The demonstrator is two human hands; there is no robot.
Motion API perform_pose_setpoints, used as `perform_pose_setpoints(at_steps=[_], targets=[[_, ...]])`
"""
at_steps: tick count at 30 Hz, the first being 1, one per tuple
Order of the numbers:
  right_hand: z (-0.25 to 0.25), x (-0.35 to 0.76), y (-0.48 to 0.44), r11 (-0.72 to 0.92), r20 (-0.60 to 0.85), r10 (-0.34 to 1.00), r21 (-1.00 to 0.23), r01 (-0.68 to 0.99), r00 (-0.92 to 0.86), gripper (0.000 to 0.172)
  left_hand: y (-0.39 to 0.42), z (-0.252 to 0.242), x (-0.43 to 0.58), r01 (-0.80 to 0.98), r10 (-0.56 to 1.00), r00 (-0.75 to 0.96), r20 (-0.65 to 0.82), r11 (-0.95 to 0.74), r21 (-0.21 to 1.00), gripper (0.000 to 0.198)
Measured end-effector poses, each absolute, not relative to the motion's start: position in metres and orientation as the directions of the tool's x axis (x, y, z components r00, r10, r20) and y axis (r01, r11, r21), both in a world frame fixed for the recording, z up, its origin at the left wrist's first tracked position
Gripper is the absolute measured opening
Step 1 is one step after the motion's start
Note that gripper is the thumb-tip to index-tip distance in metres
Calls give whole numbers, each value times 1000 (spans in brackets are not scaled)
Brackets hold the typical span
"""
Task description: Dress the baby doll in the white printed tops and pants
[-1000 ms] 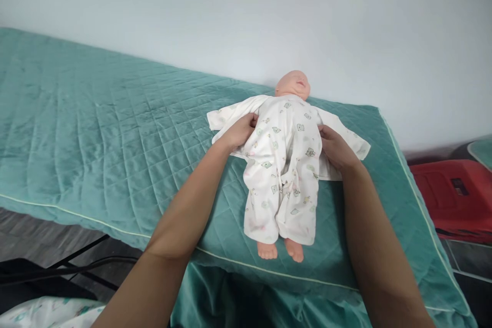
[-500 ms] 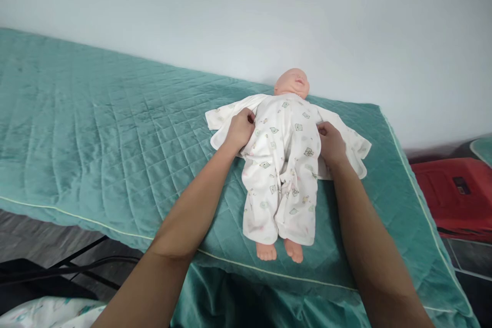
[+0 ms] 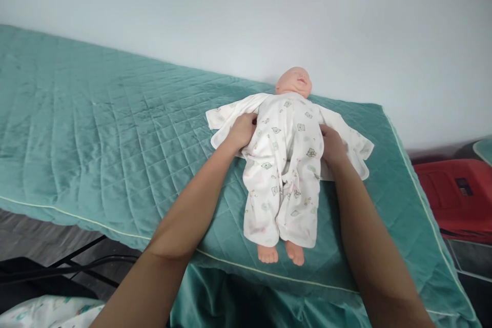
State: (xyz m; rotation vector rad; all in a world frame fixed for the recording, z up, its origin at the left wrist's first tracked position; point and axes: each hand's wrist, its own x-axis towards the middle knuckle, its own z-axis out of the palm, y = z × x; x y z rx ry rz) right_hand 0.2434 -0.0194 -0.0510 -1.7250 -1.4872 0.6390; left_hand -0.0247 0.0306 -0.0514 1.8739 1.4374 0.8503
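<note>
A baby doll lies on its back on the green quilted cover, head toward the wall and bare feet toward me. White printed clothes cover its body and legs, and a white top spreads out at both sides. My left hand is at the doll's side on the left, its fingers curled at the edge of the clothes. On the opposite side, my right hand has its fingertips tucked against or under the clothes. What the fingertips of both hands hold is hidden.
A pale wall stands behind the covered surface. On the floor at the right is a red case. Black metal bars and a white printed cloth are at the lower left.
Both hands have shifted very slightly, their fingertips now more hidden at the doll's sides. The view has moved a little, and the doll stays in place.
</note>
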Motion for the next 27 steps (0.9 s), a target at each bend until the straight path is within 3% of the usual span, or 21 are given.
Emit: perform_pose_setpoints(at_steps=[8,18,22,27], targets=[[-49,243,-22,-8,97,982,-831,555,159,33,25,-46,-24,404,950,295,105,-223,887,24],[-30,232,-37,110,157,986,-870,480,58,41,21,-47,-21,62,937,347,-39,19,998,30],[-20,229,-44,75,120,991,-875,479,64,43,19,-48,-22,-70,909,403,-106,146,987,33],[-25,232,-41,-1,34,994,-942,335,100,38,17,-48,-25,-171,869,465,-168,274,946,40]])
